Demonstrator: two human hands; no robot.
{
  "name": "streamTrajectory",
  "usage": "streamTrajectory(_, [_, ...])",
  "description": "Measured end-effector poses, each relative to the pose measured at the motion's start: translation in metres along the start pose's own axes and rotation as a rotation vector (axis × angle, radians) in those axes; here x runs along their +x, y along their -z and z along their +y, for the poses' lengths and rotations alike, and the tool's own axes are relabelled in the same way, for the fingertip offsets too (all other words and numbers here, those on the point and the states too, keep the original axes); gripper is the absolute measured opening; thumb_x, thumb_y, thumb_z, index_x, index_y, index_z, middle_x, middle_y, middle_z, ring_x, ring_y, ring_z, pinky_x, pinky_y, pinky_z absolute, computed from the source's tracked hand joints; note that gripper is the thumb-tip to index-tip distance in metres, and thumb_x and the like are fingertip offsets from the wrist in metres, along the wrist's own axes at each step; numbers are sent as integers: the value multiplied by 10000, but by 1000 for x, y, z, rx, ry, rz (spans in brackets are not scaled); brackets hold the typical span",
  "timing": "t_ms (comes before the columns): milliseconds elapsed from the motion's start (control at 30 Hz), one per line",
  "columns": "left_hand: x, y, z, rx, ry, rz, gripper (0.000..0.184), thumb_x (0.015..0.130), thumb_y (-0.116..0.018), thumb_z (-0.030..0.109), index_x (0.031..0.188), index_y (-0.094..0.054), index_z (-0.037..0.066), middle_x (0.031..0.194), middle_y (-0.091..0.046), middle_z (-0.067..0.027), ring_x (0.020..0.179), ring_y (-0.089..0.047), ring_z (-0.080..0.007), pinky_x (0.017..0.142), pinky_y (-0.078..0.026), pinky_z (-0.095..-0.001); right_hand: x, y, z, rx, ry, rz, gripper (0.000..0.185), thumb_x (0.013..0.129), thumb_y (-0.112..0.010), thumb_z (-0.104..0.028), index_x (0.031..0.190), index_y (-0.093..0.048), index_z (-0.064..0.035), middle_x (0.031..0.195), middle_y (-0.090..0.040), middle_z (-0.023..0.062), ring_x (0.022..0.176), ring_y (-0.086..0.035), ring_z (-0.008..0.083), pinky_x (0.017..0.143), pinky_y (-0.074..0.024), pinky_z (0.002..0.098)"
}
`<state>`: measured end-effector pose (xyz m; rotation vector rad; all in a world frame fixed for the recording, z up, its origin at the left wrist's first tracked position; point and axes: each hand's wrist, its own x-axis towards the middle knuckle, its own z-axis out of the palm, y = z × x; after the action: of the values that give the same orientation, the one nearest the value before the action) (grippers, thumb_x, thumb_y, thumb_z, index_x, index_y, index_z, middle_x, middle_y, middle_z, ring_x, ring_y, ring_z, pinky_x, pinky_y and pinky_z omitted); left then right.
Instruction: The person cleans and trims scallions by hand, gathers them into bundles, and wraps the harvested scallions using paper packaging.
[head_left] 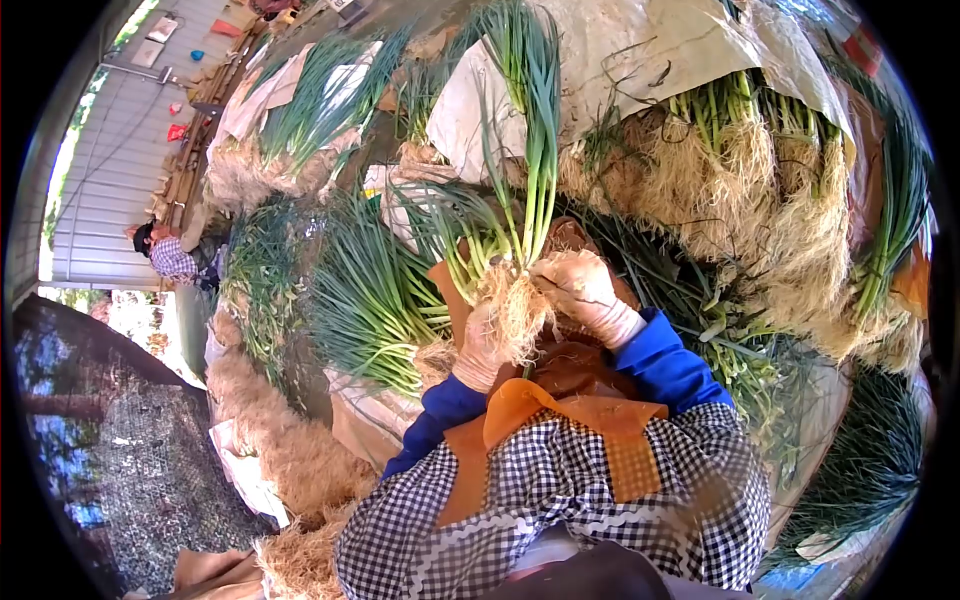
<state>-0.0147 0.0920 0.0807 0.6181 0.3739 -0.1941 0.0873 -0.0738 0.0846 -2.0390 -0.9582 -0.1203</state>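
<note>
A bunch of green onions (538, 190) stands upright in front of my chest, its pale stringy roots hanging down between my hands. My left hand (482, 350) is closed around the lower left side of the root clump. On the right, my right hand (580, 290) has its fingers wrapped against the base of the stalks. Both hands look covered in pale, dirty gloves. Just left of my hands lies a pile of green onions (375, 300) with white stems pointing toward me. An orange-brown apron (575, 375) covers my lap.
Large rooted bundles (700, 180) lie at the upper right under a pale sheet (640, 50). More onions (335, 100) sit at the upper left. Root heaps (275, 430) run along the lower left. Another person (172, 252) is at the far left.
</note>
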Motion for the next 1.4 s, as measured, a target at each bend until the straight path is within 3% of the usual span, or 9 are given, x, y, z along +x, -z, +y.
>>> streamTrajectory(467, [24,-10,2,-475,119,-13,371,826,-533,82,1191,-499,26,1037,-585,-139,892,-617,-234,689,-567,-326,-46,79,-13,674,5,76,33,783,-645,-30,815,-644,-22,646,-628,79,606,-617,202,565,-476,304])
streamTrajectory(600, [31,-26,33,-623,93,-230,363,918,-479,317,1178,-523,67,1023,-597,-72,942,-589,-193,688,-519,-313,-38,92,2,961,-668,215,267,869,-592,-139,1106,-583,-15,1032,-633,94,902,-601,161,818,-484,277])
streamTrajectory(700, [49,-34,48,-681,200,-310,364,924,-466,308,1186,-515,61,1062,-598,-92,955,-588,-205,735,-520,-336,-18,10,26,950,-320,-177,540,895,-542,-265,1349,-333,-61,1331,-434,127,1161,-458,224,978,-389,330])
streamTrajectory(800, [54,-33,54,-273,-48,-140,340,917,-424,205,1189,-515,24,1126,-585,-158,1012,-570,-265,823,-505,-411,10,-19,1,1343,-51,-670,302,947,-459,-259,1059,-605,-20,1002,-613,101,926,-580,169,847,-467,279])
streamTrajectory(967, [52,-31,66,-367,-105,-118,292,934,-418,257,1119,-569,91,1125,-599,-125,1068,-550,-257,980,-384,-429,-59,72,26,1399,-234,-343,294,938,-451,-233,830,-625,-21,737,-630,83,599,-568,139,526,-462,227])
streamTrajectory(1067, [43,-38,69,-399,-185,-94,320,914,-459,221,1164,-536,37,1167,-569,-160,1100,-532,-284,950,-431,-444,-89,115,64,1203,-445,-74,271,910,-488,-270,832,-621,-47,782,-639,91,683,-607,183,613,-480,303])
streamTrajectory(1133, [43,-22,73,-474,-137,-111,337,918,-457,229,1182,-528,31,1221,-536,-152,1141,-507,-258,943,-448,-415,-101,98,96,-650,-665,-473,284,871,-547,-311,883,-608,-35,908,-642,80,786,-615,207,695,-480,356])
streamTrajectory(1267, [44,-26,72,-669,82,-250,402,901,-499,246,1224,-506,8,1319,-466,-132,1206,-459,-228,821,-534,-318,-15,29,44,538,-223,-53,552,799,-685,-254,1251,-486,-7,1281,-487,178,1142,-510,227,911,-441,315])
streamTrajectory(1400, [32,-44,68,-638,7,-249,405,885,-525,246,1237,-502,49,1324,-453,-133,1212,-450,-230,737,-547,-262,42,-55,32,1259,-228,-635,340,928,-510,-315,1084,-578,-21,902,-639,81,743,-601,114,660,-474,231])
